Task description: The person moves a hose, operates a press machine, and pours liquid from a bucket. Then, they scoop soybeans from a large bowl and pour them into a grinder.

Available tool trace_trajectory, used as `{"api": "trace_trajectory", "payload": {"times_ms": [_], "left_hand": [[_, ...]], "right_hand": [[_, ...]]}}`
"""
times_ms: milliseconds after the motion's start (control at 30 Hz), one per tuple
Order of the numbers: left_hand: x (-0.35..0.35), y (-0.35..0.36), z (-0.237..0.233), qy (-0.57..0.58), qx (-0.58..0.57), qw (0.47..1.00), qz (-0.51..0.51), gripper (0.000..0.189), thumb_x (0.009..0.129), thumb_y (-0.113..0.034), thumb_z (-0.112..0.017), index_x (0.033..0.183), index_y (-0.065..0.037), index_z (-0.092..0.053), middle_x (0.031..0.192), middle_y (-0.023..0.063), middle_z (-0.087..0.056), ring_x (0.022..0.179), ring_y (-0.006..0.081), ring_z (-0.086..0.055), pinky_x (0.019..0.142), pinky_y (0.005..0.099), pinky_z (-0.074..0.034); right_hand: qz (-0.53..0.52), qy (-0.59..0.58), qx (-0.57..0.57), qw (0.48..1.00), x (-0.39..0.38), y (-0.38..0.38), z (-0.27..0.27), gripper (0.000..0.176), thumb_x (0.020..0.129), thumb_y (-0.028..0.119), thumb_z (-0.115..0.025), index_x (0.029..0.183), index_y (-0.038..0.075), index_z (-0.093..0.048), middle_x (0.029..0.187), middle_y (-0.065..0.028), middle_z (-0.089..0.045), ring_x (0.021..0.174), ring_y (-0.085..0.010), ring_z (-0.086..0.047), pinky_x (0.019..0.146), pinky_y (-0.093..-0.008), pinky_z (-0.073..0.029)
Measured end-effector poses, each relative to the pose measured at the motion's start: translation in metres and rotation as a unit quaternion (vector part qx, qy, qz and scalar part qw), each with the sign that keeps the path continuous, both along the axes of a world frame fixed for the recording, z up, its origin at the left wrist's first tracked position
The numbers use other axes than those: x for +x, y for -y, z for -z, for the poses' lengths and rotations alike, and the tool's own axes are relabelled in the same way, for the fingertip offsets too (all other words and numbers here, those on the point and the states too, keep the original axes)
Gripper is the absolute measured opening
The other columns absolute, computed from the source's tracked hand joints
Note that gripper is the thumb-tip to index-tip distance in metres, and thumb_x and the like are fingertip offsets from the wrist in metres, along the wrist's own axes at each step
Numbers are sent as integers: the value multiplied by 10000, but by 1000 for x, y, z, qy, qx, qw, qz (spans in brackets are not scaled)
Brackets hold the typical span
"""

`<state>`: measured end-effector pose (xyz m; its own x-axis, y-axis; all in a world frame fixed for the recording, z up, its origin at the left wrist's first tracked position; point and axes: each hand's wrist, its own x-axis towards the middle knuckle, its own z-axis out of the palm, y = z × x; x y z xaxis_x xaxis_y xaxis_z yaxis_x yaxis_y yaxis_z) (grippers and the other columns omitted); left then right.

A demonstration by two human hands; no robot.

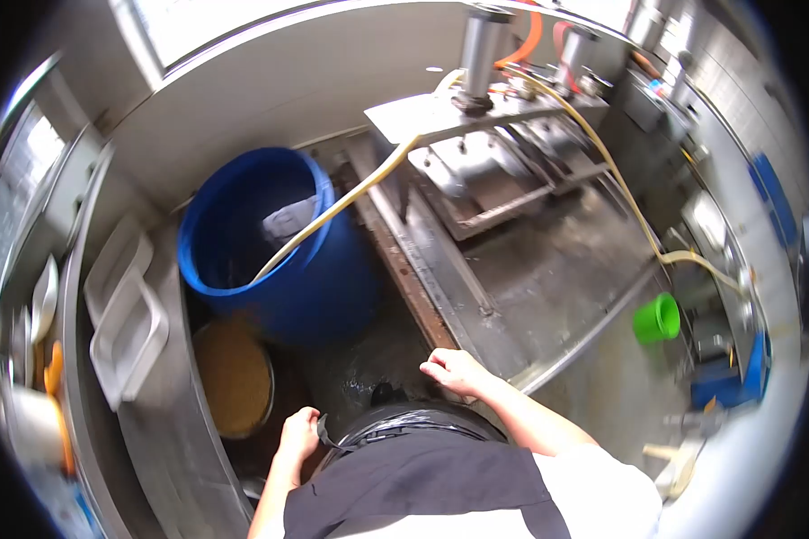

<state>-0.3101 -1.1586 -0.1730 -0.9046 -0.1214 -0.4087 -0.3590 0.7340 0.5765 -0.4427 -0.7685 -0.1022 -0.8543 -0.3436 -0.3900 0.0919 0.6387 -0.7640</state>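
"What's the largest thing in view?"

"The metal worktop [566, 256] on the right, with a metal frame [512, 115] standing at its far end. Next comes the long worktop [166, 449] on the left."

"And between them?"

"A blue barrel [333, 292], open at the top, with something grey [288, 221] inside, too blurred to name. A pale yellow hose [368, 184] runs from the frame over the barrel's rim and down into it."

"Nearer the person?"

"A black apron [413, 481] across the front of the body, over white clothing. Beyond it, glossy black material [422, 420] bulges out between the two hands. A round container [234, 382] of orange-brown contents sits just beside the barrel, near the left worktop."

"Smaller things?"

"Two white trays [133, 346] overlap on the left worktop, and a green cup [656, 319] is beyond the right one."

"The hands?"

"The right hand [458, 372] is near the right worktop's corner, its fingers curled in and bunched; I cannot tell whether they grip anything. The left hand [300, 433] has its fingers pinching a dark strip [324, 431], which lies at the left edge of the glossy black material."
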Motion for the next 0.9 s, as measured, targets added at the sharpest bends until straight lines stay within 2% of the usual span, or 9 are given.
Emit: {"api": "trace_trajectory", "payload": {"times_ms": [133,300,467,533,600,700,767,833,900], "left_hand": [[-83,-29,-10,-65,33,993,89,191,1003,-216,-644,959,-37,-693,901,210,-719,882,397,-707,775,466,-558],[-177,-86,-45,-186,15,948,258,273,990,-273,-664,883,-23,-685,842,198,-690,824,398,-678,743,477,-532],[-231,-179,-72,-262,85,908,315,228,988,-234,-671,909,-19,-679,848,177,-684,812,384,-672,741,457,-536],[-227,-231,-83,-299,135,879,345,187,980,-207,-682,954,-22,-667,860,178,-680,803,375,-671,733,439,-540],[-208,-288,-94,-269,129,868,396,150,968,-169,-688,992,-24,-657,886,189,-674,819,369,-679,747,434,-550],[-158,-371,-97,-242,134,808,521,221,917,-9,-589,1129,-7,-652,1089,226,-676,1033,426,-655,908,468,-541],[-113,-425,-88,-164,129,785,584,270,927,-17,-526,1155,-9,-672,1121,244,-690,1078,432,-662,954,476,-537],[-61,-479,-85,-70,145,761,629,287,935,-61,-539,1175,-16,-689,1180,246,-693,1088,421,-677,971,465,-538],[-18,-530,-90,-45,137,681,718,199,970,-178,-599,1024,-13,-696,1034,216,-725,1040,410,-684,905,483,-550]], "right_hand": [[135,-21,13,990,22,-9,-15,364,999,416,-639,1033,59,-700,1031,-179,-733,991,-322,-699,889,-427,-527],[327,-212,-26,921,98,-53,-10,188,1015,207,-658,1063,31,-704,850,-108,-725,785,-198,-712,726,-345,-556],[500,-193,27,844,201,-95,-1,209,1021,226,-647,1007,24,-698,791,-125,-707,705,-207,-697,674,-348,-555],[532,-198,104,817,248,-115,18,248,1016,275,-657,971,34,-691,753,-151,-668,671,-285,-678,643,-391,-537],[564,-162,160,793,300,-134,45,297,1035,311,-637,950,31,-686,730,-104,-675,652,-198,-646,650,-344,-529],[603,-156,174,762,373,-159,82,251,998,255,-665,902,24,-685,728,-136,-681,651,-273,-669,649,-380,-535],[604,-153,161,766,417,-185,98,232,991,237,-669,904,22,-689,734,-145,-683,657,-283,-674,650,-383,-537],[659,-119,142,729,456,-205,99,211,969,238,-696,942,30,-705,821,-202,-707,754,-386,-709,696,-431,-554],[701,-89,119,697,488,-231,96,182,961,204,-697,963,22,-712,835,-172,-715,747,-317,-702,710,-410,-553]]}}
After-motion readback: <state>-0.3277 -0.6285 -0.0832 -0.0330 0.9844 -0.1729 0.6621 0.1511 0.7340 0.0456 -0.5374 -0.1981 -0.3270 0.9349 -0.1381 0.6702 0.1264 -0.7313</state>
